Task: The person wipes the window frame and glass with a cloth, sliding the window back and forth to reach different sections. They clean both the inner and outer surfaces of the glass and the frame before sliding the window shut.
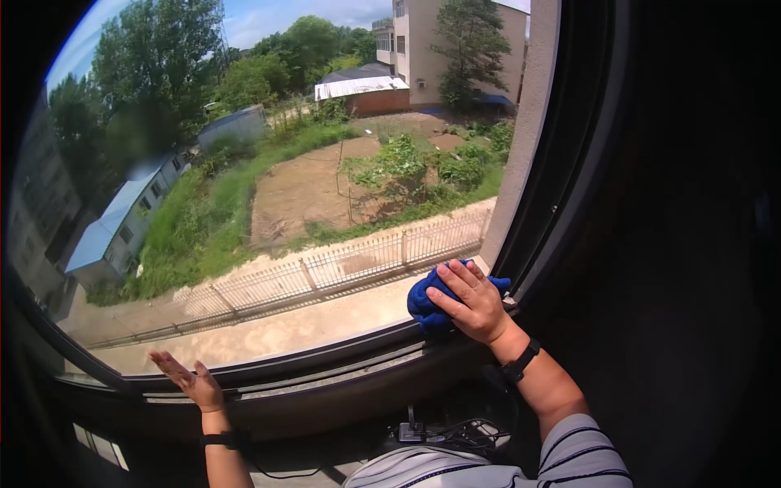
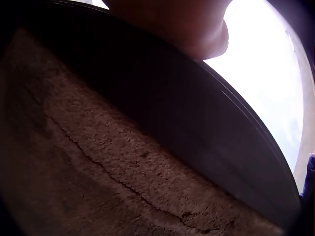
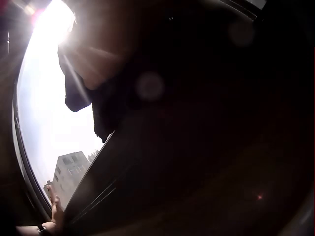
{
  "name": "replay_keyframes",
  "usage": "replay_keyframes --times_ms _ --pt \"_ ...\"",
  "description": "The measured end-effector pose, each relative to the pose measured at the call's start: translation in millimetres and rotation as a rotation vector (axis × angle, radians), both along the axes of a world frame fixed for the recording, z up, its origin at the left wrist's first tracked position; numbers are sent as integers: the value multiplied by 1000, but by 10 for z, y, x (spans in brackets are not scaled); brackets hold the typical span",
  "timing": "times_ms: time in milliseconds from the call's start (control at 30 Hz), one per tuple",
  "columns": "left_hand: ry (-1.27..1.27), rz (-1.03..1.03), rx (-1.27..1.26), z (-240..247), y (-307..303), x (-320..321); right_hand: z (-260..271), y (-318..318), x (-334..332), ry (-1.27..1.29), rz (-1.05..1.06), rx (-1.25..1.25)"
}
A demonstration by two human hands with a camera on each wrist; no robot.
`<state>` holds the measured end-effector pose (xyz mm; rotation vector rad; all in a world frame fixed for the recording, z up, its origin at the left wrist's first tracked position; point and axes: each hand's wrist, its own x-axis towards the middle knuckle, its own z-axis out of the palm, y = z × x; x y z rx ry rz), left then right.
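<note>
A bunched blue cloth (image 1: 429, 302) is at the lower right corner of the window, by the dark window frame (image 1: 325, 363). My right hand (image 1: 476, 302) lies over it with the fingers extended, pressing on it. In the right wrist view the cloth (image 3: 76, 93) is a dark shape against the bright window. My left hand (image 1: 191, 384) is raised at the lower left of the window, just above the frame's bottom rail, fingers straight and holding nothing. Only a backlit part of the left hand (image 2: 197, 34) shows in the left wrist view.
Below the window, a small device (image 1: 412, 431) with tangled cables lies near my body. A cracked, rough wall (image 2: 113, 157) runs under the frame in the left wrist view. Outside the window are a fence (image 1: 350, 272), a garden plot and buildings.
</note>
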<state>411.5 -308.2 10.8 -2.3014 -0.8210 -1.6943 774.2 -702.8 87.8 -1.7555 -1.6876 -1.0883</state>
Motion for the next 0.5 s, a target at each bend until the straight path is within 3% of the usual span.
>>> replay_keyframes --times_ms 100,233,300,333,367,400,467,500 --pt "37 48 29 9 -37 -6 682 117 -45 22 -62 246" --pt "54 65 22 37 -52 -7 2050 358 -34 3 -44 615" --pt "45 63 24 36 -61 1 2721 511 101 -154 -101 776" --pt "41 55 30 37 -60 5 2975 650 1 -34 -109 867" --pt "36 50 20 36 -67 5 3217 733 71 -90 -94 898" --pt "34 44 10 52 -84 9 3373 848 -3 -168 -205 900" --pt "43 40 3 66 -103 7 3391 1170 -314 -90 -208 871" --pt "38 42 0 56 -102 8 3318 1369 -511 -263 -98 837"
